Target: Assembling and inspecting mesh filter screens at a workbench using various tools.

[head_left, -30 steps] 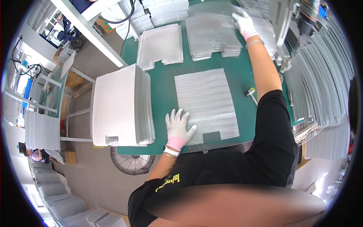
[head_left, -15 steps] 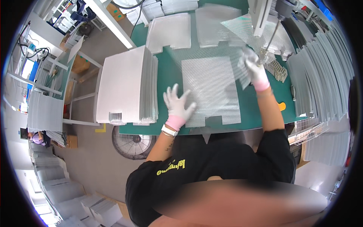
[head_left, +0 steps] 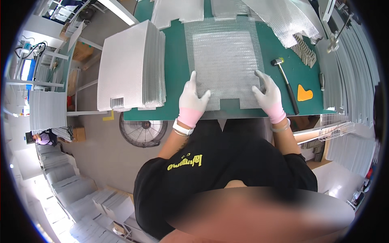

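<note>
My two hands, each in a white knit glove with a pink cuff, frame the work. My left hand is spread, thumb apart from the fingers, at the left edge of the silvery, see-through mesh sheets. My right hand mirrors it at the right edge, its thumb and fingers also apart. The sheets lie between my hands on the green tabletop, near its front edge. At least two layers show, the outlines not quite matching, and one rectangular notch opens in the near side. I wear one white watch on my left wrist.

Just beyond my right hand lies one hammer with a black handle and a metal shaft, and right of it one yellow-orange heart-shaped scraper. Farther up on that side is one row of small beige-grey notched pieces, too tightly overlapped to count.

To my left stands one thick stack of white rectangular sheets, too close-set to count. Along the far side, three groups of pale mesh sheets lie side by side. Below the tabletop on my left, one round grey caged fan stands on the floor.
</note>
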Available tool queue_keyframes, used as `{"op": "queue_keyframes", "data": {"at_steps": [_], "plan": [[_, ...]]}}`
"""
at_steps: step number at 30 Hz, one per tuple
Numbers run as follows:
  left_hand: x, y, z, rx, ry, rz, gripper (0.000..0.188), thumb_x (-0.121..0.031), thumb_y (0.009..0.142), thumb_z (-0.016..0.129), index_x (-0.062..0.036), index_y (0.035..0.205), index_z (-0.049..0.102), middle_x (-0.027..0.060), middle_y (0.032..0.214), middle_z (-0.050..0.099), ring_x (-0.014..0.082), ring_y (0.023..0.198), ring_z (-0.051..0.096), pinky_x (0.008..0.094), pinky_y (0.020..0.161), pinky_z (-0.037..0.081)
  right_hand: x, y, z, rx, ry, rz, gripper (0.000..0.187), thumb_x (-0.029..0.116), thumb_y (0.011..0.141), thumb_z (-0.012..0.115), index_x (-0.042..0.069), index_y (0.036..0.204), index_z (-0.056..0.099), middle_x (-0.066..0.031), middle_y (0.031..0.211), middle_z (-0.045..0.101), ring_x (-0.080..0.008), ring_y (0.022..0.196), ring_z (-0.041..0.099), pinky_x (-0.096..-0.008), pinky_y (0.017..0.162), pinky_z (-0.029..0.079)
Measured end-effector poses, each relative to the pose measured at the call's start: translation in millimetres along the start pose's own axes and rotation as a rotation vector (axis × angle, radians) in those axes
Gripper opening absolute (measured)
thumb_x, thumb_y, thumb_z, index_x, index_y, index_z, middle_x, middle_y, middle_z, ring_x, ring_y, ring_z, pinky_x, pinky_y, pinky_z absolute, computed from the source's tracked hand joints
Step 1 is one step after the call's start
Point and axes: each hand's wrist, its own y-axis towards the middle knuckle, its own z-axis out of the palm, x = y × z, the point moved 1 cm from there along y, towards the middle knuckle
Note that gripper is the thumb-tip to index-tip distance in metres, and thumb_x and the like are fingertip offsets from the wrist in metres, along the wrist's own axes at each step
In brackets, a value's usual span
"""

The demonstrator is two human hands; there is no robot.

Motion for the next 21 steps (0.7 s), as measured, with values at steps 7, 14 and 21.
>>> {"op": "queue_keyframes", "data": {"at_steps": [7,14,21], "plan": [[1,-1,11,0.098,0.101,-0.035,0.082,-0.022,0.082,0.075,0.0035,0.149,0.035,0.0206,0.113,0.06,0.0366,0.103,0.062,0.0404,0.087,0.054,-12,-4,6,0.023,-0.069,0.005,0.049,0.01,0.084,0.069,0.003,0.132,0.059,-0.0172,0.125,0.064,-0.0317,0.118,0.062,-0.0355,0.1,0.048],[14,-2,24,0.175,0.144,-0.076,0.082,-0.024,0.083,0.074,0.0033,0.149,0.035,0.0228,0.123,0.057,0.0376,0.109,0.061,0.0407,0.09,0.053,-31,-8,21,0.016,-0.311,-0.069,0.053,0.02,0.084,0.071,0.01,0.134,0.057,-0.0167,0.133,0.059,-0.0344,0.12,0.059,-0.0389,0.099,0.05],[15,-4,23,0.16,0.14,-0.074,0.081,-0.025,0.083,0.075,0.0026,0.148,0.036,0.0232,0.127,0.055,0.0383,0.112,0.06,0.0406,0.092,0.053,-34,-11,24,0.037,-0.351,-0.036,0.055,0.023,0.085,0.071,0.01,0.136,0.055,-0.017,0.14,0.054,-0.0352,0.125,0.056,-0.0401,0.1,0.049]]}}
